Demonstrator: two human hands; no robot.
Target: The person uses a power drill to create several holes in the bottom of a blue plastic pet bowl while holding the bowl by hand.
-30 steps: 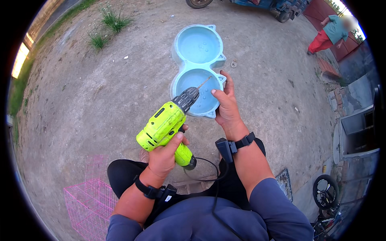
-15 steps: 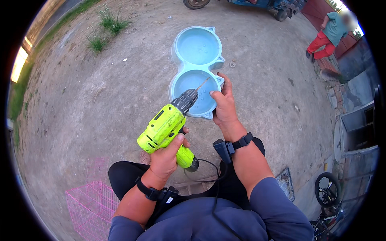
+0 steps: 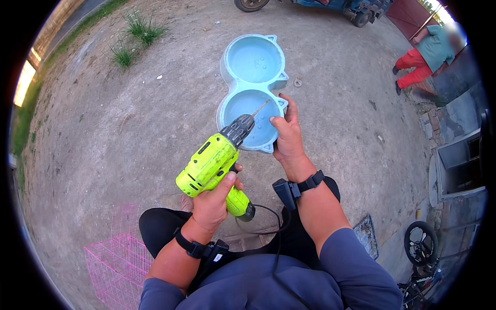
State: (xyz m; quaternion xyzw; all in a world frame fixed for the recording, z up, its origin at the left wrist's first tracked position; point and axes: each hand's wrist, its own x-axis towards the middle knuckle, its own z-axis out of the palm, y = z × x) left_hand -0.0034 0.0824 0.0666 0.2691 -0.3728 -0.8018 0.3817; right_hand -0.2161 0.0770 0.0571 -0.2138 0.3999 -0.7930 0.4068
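Observation:
My left hand (image 3: 216, 199) is closed around the handle of a lime-green drill (image 3: 209, 163), its black chuck aimed up and to the right. A thin bit (image 3: 262, 107) sticks out of the chuck over the nearer bowl; whether its tip touches the plastic I cannot tell. The light-blue double pet bowl (image 3: 242, 84) has two round basins, each with cat-ear points on its right side. My right hand (image 3: 289, 135) grips the nearer basin's right rim, thumb inside and fingers around the outer edge.
A pink wire cage (image 3: 116, 263) stands at the lower left. To the right lie a bicycle (image 3: 421, 248) and a window frame (image 3: 460, 165). A person (image 3: 431, 51) in red trousers is at the far right, near a blue vehicle (image 3: 330, 6). Grass tufts (image 3: 142, 28) grow at the far left.
My hands, the drill and the double bowl look unmoved. The person at the far right has shifted slightly, with legs now farther apart.

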